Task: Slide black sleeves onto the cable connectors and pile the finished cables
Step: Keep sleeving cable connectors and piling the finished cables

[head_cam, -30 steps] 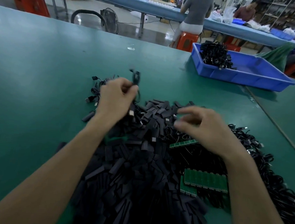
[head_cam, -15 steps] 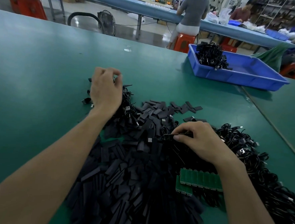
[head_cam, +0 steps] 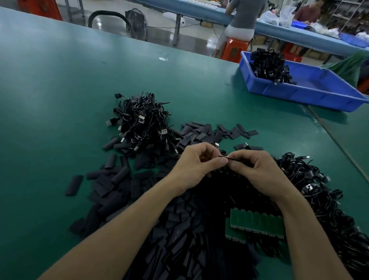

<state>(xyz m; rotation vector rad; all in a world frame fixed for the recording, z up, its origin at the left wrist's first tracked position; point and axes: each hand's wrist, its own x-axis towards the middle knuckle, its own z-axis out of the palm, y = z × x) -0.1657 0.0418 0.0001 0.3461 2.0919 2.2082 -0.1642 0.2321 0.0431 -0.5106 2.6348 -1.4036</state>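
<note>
My left hand (head_cam: 196, 163) and my right hand (head_cam: 256, 170) meet over the middle of the table and pinch a thin cable end (head_cam: 224, 156) between their fingertips. Whether a sleeve is on it I cannot tell. A broad heap of flat black sleeves (head_cam: 175, 234) lies under my forearms. To the far left of my hands stands a pile of finished cables (head_cam: 142, 121) with metal USB plugs showing. Tangled black cables (head_cam: 316, 188) spread along the right side.
Green circuit-board strips (head_cam: 258, 225) lie on the heap below my right wrist. A blue tray (head_cam: 321, 95) with a clump of black cables (head_cam: 269, 66) stands at the back right. The green table (head_cam: 53, 113) reaches far left. People sit at a far bench.
My left hand has left the finished pile and come back to the centre. My right hand has lifted a cable from the heap, and both now pinch it together.
</note>
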